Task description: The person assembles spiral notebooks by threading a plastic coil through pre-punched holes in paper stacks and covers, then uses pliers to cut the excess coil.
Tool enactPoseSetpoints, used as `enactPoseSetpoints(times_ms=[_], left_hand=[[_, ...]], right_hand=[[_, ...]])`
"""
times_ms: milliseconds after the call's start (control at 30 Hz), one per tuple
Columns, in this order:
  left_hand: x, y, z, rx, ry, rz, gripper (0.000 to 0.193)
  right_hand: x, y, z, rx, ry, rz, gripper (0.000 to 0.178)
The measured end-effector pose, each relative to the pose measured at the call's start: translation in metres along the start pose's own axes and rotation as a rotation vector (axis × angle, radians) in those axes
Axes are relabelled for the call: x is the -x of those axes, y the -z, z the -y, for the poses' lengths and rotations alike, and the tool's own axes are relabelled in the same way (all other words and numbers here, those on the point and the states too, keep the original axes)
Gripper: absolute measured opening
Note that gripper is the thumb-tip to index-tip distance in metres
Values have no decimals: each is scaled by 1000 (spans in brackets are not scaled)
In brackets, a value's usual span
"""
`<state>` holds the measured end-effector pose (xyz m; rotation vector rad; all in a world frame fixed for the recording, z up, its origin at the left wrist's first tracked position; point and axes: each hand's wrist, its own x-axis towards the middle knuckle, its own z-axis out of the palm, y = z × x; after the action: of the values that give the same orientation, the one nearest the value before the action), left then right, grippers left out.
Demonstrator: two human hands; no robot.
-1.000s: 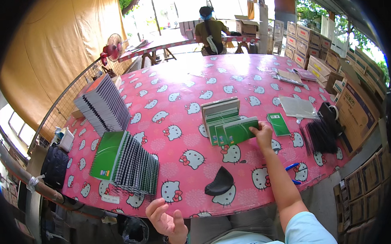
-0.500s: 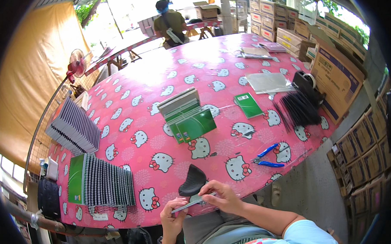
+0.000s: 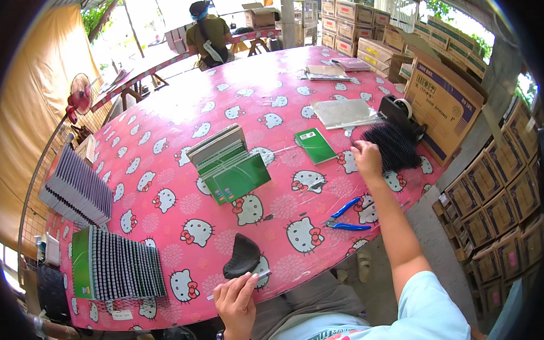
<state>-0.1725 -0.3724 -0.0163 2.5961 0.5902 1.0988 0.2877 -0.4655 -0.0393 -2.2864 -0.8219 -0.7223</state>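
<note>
Carton [image 3: 442, 107] near coils [image 3: 398, 147] at right fingers [image 3: 360, 148]

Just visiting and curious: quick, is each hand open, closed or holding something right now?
Left hand: closed, holding a thin item.
Right hand: beside the black coils; whether it holds one cannot be told.

Thin pad [image 3: 262, 275] — held edge-on (partly hidden); black coils [image 3: 396, 150] — heaped, right.
</note>
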Motion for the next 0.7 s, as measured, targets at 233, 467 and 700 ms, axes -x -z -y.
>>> enactPoseSetpoints(times_ms=[233,467,700], left_hand=[[5,-2,-2,-23,61,-65,27],[0,0,-5,13,73,-88,22],[-5,10,11,-2,145,-59,20]], right_hand=[[-15,-12,-25,-56,-238,230,24],[-38,19,-33,-101,-198,161,27],[71,100,160,-724,391,750,33]])
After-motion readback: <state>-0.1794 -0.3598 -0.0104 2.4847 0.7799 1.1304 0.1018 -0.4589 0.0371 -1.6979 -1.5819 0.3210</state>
